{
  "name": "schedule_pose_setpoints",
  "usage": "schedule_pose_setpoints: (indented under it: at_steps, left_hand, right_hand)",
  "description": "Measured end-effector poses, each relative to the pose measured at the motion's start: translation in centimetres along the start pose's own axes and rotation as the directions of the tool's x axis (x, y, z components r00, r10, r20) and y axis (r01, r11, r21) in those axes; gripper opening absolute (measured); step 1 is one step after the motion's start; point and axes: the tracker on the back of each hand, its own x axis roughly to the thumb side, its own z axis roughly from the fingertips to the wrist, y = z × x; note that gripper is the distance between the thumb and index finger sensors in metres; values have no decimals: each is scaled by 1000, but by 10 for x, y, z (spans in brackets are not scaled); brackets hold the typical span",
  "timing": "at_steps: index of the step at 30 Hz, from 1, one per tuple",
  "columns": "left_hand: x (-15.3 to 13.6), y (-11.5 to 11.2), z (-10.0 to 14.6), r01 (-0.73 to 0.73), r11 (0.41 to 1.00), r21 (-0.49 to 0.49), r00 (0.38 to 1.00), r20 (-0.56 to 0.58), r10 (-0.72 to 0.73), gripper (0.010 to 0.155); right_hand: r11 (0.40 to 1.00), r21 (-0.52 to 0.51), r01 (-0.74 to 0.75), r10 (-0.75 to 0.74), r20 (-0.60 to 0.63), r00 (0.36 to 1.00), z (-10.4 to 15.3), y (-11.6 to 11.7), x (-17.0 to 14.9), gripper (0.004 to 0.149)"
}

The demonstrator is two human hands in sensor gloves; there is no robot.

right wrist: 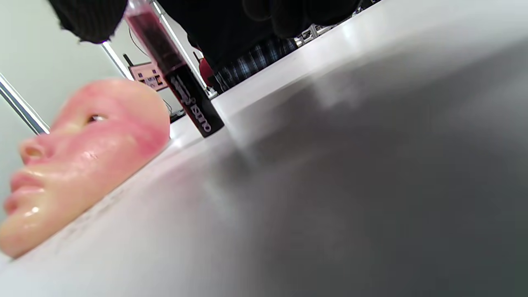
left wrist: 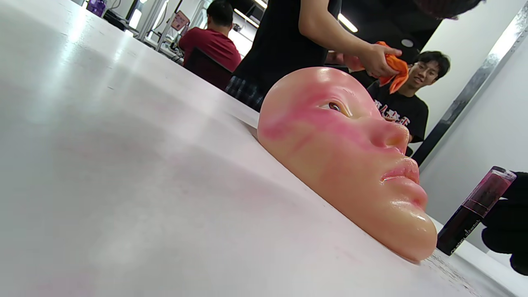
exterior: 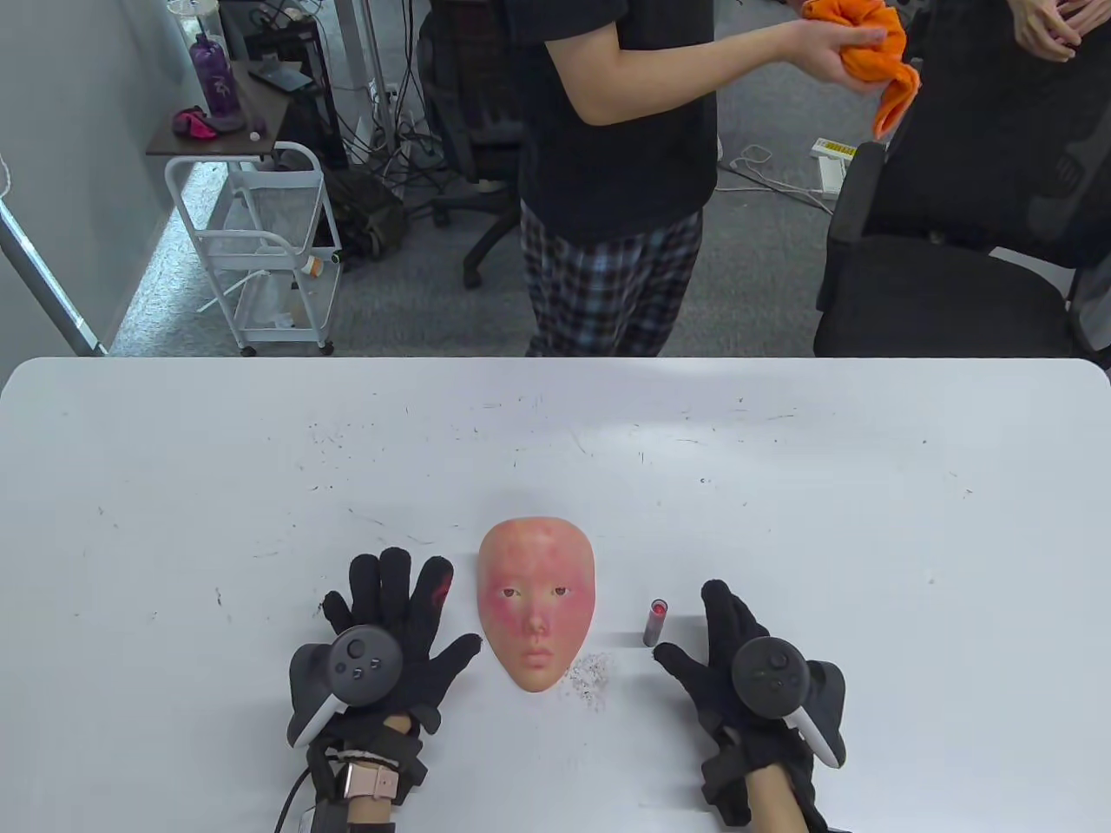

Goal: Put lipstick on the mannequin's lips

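Observation:
A flesh-coloured mannequin face [exterior: 537, 605] with pink smears on its cheeks lies face up on the white table [exterior: 174, 486], chin toward me; it also shows in the left wrist view [left wrist: 342, 156] and the right wrist view [right wrist: 82, 152]. A lipstick tube [exterior: 654, 620] stands upright to its right, with a clear cap over a red stick [left wrist: 474, 210] [right wrist: 173, 70]. My left hand [exterior: 391, 625] rests flat and spread on the table left of the face, holding nothing. My right hand [exterior: 720, 642] rests open beside the lipstick, just right of it, thumb [exterior: 673, 659] near its base.
Dark crumbs [exterior: 590, 677] lie between the chin and my right hand. A person in plaid trousers [exterior: 608, 260] stands beyond the table's far edge with an orange cloth [exterior: 877, 52]. A black chair [exterior: 955, 286] stands at the far right, a white cart [exterior: 260, 252] at the far left.

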Motion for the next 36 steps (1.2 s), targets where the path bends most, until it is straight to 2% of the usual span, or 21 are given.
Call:
schedule_pose_setpoints:
  at_steps: [4, 7, 12, 14, 18, 22, 26, 30, 32, 34, 36]
  left_hand:
    - [1, -1, -1, 4, 1000, -14, 1000, 4, -4, 87]
    - [2, -3, -2, 13, 1000, -25, 1000, 7, -13, 87]
    - [5, -4, -3, -3, 1000, -23, 1000, 20, 4, 86]
    - [6, -5, -4, -20, 1000, -15, 999, 27, 21, 86]
    - [15, -9, -5, -107, 994, 6, 992, 74, 106, 86]
    - [37, -19, -8, -178, 983, -39, 972, 150, 182, 87]
    - [71, -25, -7, -149, 987, -64, 947, 279, 161, 86]
    - [99, -30, -2, -117, 990, -80, 919, 368, 139, 84]
    - [108, -32, 0, -94, 993, -72, 904, 412, 116, 73]
    - [113, -33, 2, -77, 997, -13, 889, 452, 74, 60]
    - [115, -29, 3, -64, 997, 34, 877, 480, 40, 58]
  right_hand:
    - [996, 83, -25, 25, -6, 1000, -12, 10, 10, 88]
    - [993, 117, -29, 32, -23, 999, -20, 16, 15, 79]
    - [994, 110, -27, 32, -49, 998, -26, 19, 19, 56]
    - [994, 102, -27, 29, -22, 999, -23, 18, 20, 55]
    - [1000, 1, -8, 8, 86, 996, -8, 16, 31, 55]
    - [990, -95, 100, -81, 187, 979, 7, 20, 49, 55]
    - [983, -14, 184, -174, 264, 949, 14, 27, 71, 55]
    - [993, -9, 117, -107, 340, 934, 22, 30, 89, 55]
    - [994, -5, 106, -97, 360, 928, 25, 30, 93, 54]
    - [995, -2, 104, -96, 367, 925, 27, 31, 95, 54]
    - [995, 3, 101, -95, 371, 924, 27, 31, 94, 53]
